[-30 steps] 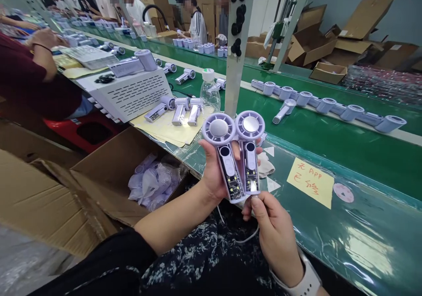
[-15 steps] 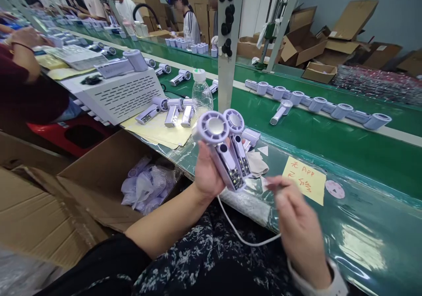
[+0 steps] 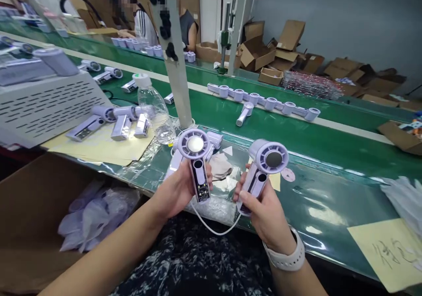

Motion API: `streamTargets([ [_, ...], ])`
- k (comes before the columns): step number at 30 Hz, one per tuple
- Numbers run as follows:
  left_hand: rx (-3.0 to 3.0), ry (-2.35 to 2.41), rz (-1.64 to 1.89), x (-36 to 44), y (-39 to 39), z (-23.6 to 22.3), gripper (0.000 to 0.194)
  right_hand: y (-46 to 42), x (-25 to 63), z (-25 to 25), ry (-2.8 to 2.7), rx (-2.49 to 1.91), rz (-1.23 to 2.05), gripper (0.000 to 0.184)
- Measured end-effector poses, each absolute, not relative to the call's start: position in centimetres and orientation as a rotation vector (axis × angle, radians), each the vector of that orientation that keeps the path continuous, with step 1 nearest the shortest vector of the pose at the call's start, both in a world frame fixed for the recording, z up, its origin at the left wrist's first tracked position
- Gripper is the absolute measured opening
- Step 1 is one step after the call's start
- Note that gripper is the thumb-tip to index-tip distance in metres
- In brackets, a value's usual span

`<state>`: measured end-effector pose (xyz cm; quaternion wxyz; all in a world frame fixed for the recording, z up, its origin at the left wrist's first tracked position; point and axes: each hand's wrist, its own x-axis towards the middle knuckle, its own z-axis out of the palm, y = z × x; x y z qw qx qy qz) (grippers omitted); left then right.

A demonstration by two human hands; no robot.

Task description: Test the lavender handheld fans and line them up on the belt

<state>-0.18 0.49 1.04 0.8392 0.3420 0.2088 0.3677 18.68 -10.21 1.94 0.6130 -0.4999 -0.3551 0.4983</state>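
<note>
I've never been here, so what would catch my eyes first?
Probably the lilac handheld fan in the left hand and the second fan in the right hand. Next, a row of similar fans on the green surface beyond, and a clear bottle to the left.

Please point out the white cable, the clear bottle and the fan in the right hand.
White cable [image 3: 218, 234], head view: bottom of its loop.
Clear bottle [image 3: 157, 111], head view: middle of its body.
Fan [image 3: 262, 178] in the right hand [image 3: 269, 217], head view: dark spot on its handle.
</note>
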Motion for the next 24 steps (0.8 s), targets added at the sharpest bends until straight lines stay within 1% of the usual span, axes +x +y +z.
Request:
streamTargets([
  [3,0.751,0.317,0.726,0.0,-0.6,1.6,0.052,-10.4,18.9,2.6,-0.757,-0.964,1.183,0.027],
  [5,0.791,0.255,0.695,0.2,-1.3,1.7,0.050,-10.8,18.8,2.8,-0.754,-0.936,1.217,0.023],
  [9,0.859,0.270,0.680,0.5,-2.0,1.2,0.044,-11.6,18.1,2.3,-0.742,-0.909,1.332,0.023],
  [14,0.892,0.346,0.668,0.6,-2.1,1.1,0.043,-11.5,17.2,1.8,-0.611,-0.924,1.366,0.021],
  [19,0.906,0.351,0.645,0.7,-2.3,1.3,0.044,-11.1,16.9,1.9,-0.555,-0.911,1.411,0.014],
  [24,0.878,0.343,0.663,0.8,-2.3,1.3,0.041,-11.3,17.0,1.6,-0.544,-0.910,1.436,0.017],
])
